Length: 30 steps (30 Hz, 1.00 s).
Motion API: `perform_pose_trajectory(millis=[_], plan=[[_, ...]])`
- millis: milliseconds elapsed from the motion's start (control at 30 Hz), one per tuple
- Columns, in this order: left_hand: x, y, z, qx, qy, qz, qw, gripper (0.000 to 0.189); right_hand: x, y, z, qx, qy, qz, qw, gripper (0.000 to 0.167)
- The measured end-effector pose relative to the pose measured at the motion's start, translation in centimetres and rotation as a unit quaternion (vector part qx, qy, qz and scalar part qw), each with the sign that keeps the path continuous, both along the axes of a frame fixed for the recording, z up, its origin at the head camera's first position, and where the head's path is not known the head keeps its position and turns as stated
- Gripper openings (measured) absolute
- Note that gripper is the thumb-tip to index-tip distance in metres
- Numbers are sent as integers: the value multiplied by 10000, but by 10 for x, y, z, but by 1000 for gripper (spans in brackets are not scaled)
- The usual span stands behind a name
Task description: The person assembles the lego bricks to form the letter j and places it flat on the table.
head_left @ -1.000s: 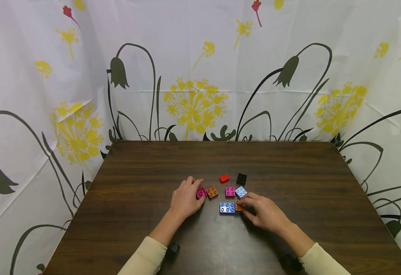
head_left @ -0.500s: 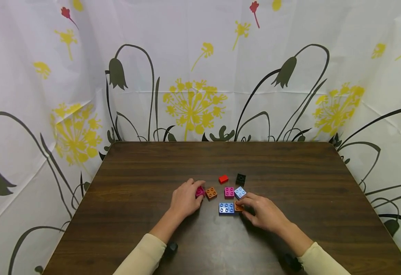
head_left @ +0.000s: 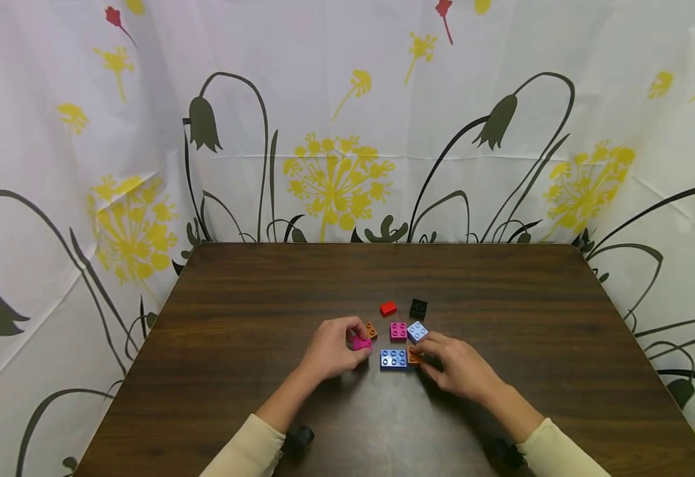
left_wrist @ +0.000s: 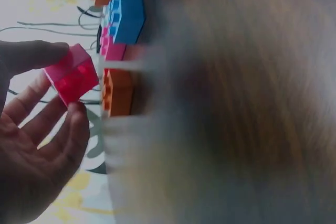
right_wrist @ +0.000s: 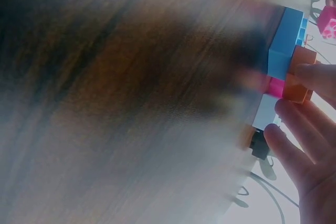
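My left hand (head_left: 330, 348) pinches a pink toy building brick (left_wrist: 79, 74) between thumb and fingers, raised off the table and turned so its hollow underside faces the left wrist camera. A second orange brick (head_left: 372, 330) lies just behind that hand. With thumb and fingertips, my right hand (head_left: 460, 369) grips an orange brick (head_left: 414, 356) at the right end of a long blue brick (head_left: 393, 359). In the right wrist view this orange brick (right_wrist: 299, 72) stands higher than the blue one, against it. Part of it is hidden by the fingers.
Behind the blue brick lie another pink brick (head_left: 398, 331) and a light blue brick (head_left: 417, 331). Farther back are a small red brick (head_left: 388, 308) and a black brick (head_left: 419, 309). A flowered curtain (head_left: 335, 119) hangs beyond the brown table (head_left: 252, 278).
My left hand has picked up the pink brick, tilted it and brought it right and closer, in front of the loose orange brick. The right hand keeps its place on its orange brick.
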<state>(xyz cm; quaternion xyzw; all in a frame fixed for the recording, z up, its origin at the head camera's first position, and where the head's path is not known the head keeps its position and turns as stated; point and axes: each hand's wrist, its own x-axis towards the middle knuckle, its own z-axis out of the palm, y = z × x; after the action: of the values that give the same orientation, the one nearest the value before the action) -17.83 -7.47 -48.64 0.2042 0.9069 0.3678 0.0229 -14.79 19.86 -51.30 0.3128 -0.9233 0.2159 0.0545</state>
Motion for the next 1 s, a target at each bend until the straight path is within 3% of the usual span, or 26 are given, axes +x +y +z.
perform_pose_trajectory(millis=[200,500,700,1000], plan=[[6,9,-13,951,-296,-413,9942,22,0,0,-1,-70,-15,47,10000,27],[7,16,-27,1549,-688,-213,9853,22,0,-1,-1,-158,-33,76,9998,28],[4,16,-33,1451,-752,-189,9864,25,0,0,-1,-189,-26,82,9998,28],[5,18,-29,1111,-455,-595,9910,26,-2,0,1,-193,-41,80,9998,28]])
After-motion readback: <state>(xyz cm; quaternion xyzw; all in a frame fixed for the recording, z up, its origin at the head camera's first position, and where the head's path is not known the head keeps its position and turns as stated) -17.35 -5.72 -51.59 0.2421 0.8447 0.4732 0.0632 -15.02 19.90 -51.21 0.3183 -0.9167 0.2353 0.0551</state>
